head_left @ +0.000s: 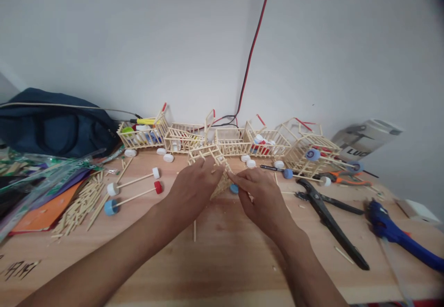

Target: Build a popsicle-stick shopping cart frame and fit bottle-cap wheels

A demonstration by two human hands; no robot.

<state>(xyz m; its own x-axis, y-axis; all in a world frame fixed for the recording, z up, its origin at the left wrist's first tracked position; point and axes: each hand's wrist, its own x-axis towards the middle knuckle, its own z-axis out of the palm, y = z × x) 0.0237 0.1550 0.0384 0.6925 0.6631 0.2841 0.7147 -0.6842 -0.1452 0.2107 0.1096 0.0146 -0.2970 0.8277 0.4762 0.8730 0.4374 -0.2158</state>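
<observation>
A small frame of wooden sticks (222, 187) stands at the middle of the wooden table, partly hidden by both hands. My left hand (196, 182) is closed around its upper left side, with the fingers bent over the sticks. On the right side of the frame, my right hand (256, 191) has its index fingertip at the sticks and its other fingers curled. A blue bottle cap (234, 188) shows between the hands, low beside the frame. One loose stick (194, 231) lies below my left hand.
Several stick carts (232, 141) line the wall. Left are a blue bag (55, 124), a stick pile (81, 203) and capped axles (135, 197). Right are black-handled pliers (326, 219), a blue glue gun (398, 233) and a tilted cup (367, 140). A red and black cable (255, 43) hangs behind.
</observation>
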